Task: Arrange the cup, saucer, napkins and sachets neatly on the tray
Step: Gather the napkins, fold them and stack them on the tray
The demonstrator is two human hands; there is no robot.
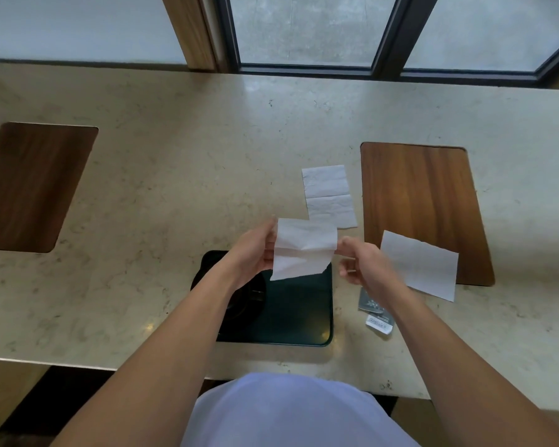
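A dark green tray (297, 317) lies near the counter's front edge. On its left part stands a dark cup on a saucer (246, 301), mostly hidden by my left forearm. Above the tray I hold a white napkin (300, 250) stretched between both hands: my left hand (252, 253) pinches its left edge, my right hand (365, 262) its right edge. A second napkin (329, 195) lies unfolded on the counter behind. A third napkin (423, 266) rests partly on a wooden inlay. Sachets (375, 312) lie right of the tray, partly under my right wrist.
The beige stone counter (175, 188) has a wooden inlay (417, 201) at the right and another wooden inlay (33, 185) at the left. Dark-framed windows (304, 33) run along the back. The counter's front edge is close to my body.
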